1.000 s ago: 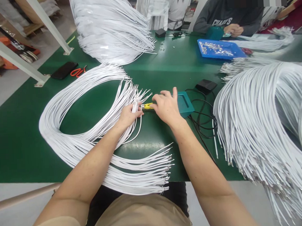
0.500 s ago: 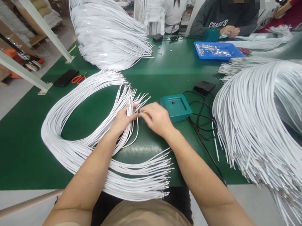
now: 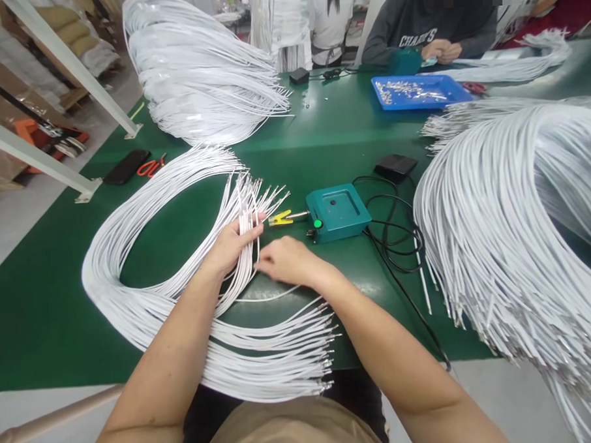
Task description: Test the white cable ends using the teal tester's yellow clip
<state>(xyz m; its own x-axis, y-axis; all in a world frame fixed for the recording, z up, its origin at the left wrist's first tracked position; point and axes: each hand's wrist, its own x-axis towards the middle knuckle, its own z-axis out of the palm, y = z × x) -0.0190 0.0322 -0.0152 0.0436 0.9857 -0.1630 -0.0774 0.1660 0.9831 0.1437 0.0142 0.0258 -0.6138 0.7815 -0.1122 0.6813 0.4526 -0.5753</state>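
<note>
White cables in a small bunch (image 3: 246, 256) are held by the left hand (image 3: 232, 247), as the head view shows: its thumb and fingers are closed around them, forearm stretched forward. The right hand (image 3: 287, 258) bends inward, knuckles up, fingertips drawn together just beside the bunch; because of blur I cannot tell whether they grip a cable. Over the green table (image 3: 370, 133), the bunch has its long axis running away from the person, tips pointing forward. These cables look thin and smooth, near a yellow clip (image 3: 280, 218)
</note>
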